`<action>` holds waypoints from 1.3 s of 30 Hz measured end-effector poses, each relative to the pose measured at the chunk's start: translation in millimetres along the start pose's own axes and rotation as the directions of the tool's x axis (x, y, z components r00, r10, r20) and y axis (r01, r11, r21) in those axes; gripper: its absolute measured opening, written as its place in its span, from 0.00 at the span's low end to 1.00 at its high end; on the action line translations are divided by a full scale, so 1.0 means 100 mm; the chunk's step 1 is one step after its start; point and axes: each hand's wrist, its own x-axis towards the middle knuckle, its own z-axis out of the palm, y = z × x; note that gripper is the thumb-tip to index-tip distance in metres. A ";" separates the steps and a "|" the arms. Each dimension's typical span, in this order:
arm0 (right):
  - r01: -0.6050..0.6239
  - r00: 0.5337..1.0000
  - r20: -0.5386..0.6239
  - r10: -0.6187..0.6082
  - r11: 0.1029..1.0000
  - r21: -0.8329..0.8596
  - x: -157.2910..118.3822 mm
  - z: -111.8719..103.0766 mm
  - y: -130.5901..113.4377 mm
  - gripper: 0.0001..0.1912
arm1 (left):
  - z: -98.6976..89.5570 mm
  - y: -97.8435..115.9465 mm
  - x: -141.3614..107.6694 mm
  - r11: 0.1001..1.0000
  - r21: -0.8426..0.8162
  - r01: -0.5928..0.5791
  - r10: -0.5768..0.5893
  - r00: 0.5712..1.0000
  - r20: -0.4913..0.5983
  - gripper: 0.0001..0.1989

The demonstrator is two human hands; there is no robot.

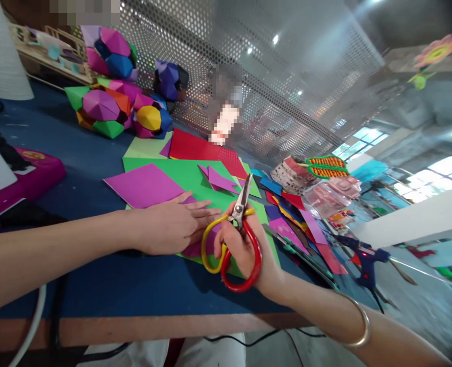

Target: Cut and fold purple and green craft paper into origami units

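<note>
My left hand [172, 224] lies flat with fingers stretched out over purple paper [145, 186] on the stacked sheets. In my right hand [241, 247] is a pair of scissors [239, 209] with one red and one yellow handle loop. The blades point up and away, and look closed together. My right fingers curl around the handles, close to the left fingertips. Beneath both hands spreads a green sheet [187, 176]. Cut purple paper pieces [218, 179] with pointed ends rest on it, just beyond the scissors.
Folded paper balls [101, 107] stand at the back left. A red sheet [203, 150] lies behind the green one. Paper scraps [287, 234], a blue glue gun [366, 257] and clear plastic boxes [323, 199] are at right. A magenta device [38, 173] sits at left.
</note>
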 end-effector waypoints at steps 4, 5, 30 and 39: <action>-0.026 1.000 -0.008 0.026 0.999 -0.037 0.05 -0.04 0.05 0.12 | -0.03 -0.04 0.02 0.990 -0.142 0.017 -0.015 1.000 0.021 0.28; -0.035 0.999 -0.010 0.035 0.999 -0.036 0.06 -0.04 0.05 0.12 | -0.04 -0.06 0.03 0.978 -0.205 0.039 -0.036 0.999 0.018 0.28; -0.028 0.992 0.123 0.026 0.999 0.016 0.12 0.04 0.04 0.13 | 0.00 -0.07 0.09 0.985 -0.107 0.134 -0.133 0.991 0.016 0.44; -0.005 1.000 -0.012 0.003 0.987 -0.161 0.03 -0.52 0.12 0.10 | 0.03 -0.06 0.03 0.982 -0.092 0.167 -0.167 0.986 0.016 0.51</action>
